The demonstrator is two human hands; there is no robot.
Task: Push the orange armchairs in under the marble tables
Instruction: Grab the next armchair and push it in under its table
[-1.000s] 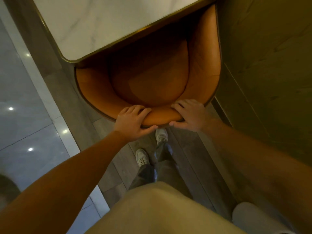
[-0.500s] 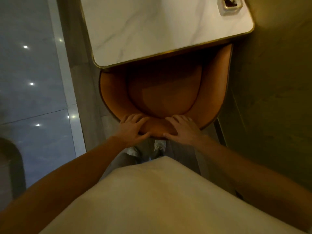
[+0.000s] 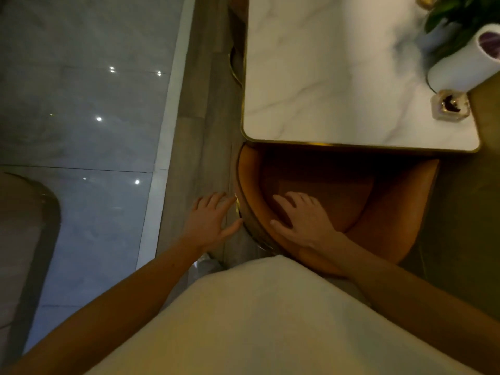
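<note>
The front of the orange armchair (image 3: 389, 212) is hidden beneath the marble table (image 3: 332, 77), and its near backrest is cut off by a pale garment (image 3: 270, 315). The curved backrest is found directly under the right hand (image 3: 303, 220), whose spread fingers are laid flat on it, gripping nothing. The left hand (image 3: 209, 221) is held open and empty just beside the chair's outer rim; contact cannot be made out.

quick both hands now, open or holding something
Left hand: open, fingers spread, off the chair.
Right hand: open, lying flat on the curved back of the orange leather armchair, gripping nothing.
</note>
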